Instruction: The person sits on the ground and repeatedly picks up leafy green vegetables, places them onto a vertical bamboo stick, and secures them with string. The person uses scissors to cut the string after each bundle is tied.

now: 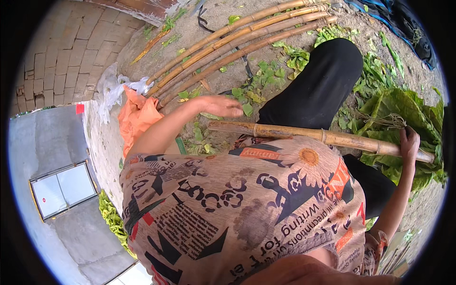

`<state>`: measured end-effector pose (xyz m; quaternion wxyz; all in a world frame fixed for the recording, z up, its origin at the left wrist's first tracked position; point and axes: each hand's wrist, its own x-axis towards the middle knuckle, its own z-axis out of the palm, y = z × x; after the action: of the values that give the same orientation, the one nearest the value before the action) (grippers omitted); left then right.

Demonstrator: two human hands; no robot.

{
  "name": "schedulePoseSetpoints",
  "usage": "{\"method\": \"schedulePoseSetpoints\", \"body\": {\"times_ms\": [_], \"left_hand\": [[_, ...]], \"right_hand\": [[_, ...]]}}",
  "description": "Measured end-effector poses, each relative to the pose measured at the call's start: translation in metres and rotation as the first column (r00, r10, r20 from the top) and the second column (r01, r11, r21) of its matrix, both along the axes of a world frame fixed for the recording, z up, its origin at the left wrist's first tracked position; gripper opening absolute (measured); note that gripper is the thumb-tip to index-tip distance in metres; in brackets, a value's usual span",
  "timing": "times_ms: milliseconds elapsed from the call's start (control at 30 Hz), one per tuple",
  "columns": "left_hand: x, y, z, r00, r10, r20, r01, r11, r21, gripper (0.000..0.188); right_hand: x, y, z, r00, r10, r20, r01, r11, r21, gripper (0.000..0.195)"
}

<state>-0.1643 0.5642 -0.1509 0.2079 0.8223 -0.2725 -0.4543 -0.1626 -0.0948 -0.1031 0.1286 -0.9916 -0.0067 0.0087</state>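
My right hand (409,142) is closed around a bamboo pole (292,132) near its right end. The pole lies across my lap, in front of my patterned shirt. A bundle of thin string (386,119) is at the fingers of that hand; whether they hold it too, I cannot tell. Large green leaves (424,110) are piled under and beyond the hand. My left hand (222,107) is in the air just above the pole's left end, slightly blurred, with nothing in it and its fingers extended.
Several long bamboo poles (228,44) lie side by side ahead on the sandy ground. An orange plastic bag (137,114) and clear plastic sheeting (107,89) are by my left arm. Loose leaves (294,57) are scattered around my knee. Black sheeting (409,28) lies at the upper right.
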Motion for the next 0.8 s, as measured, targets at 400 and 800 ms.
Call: {"method": "schedulePoseSetpoints", "body": {"times_ms": [400, 800], "left_hand": [[-0.108, 0.030, -0.080, 0.024, 0.927, -0.374, -0.976, -0.060, -0.211, 0.065], [-0.319, 0.141, -0.107, -0.071, 0.130, 0.989, -0.877, -0.481, 0.000, 0.091]], "right_hand": [[0.028, -0.127, 0.018, 0.995, -0.052, -0.086, 0.042, 0.993, -0.114, 0.031], [0.014, -0.142, 0.002, 0.961, -0.154, -0.228, 0.146, 0.988, -0.052, 0.029]]}}
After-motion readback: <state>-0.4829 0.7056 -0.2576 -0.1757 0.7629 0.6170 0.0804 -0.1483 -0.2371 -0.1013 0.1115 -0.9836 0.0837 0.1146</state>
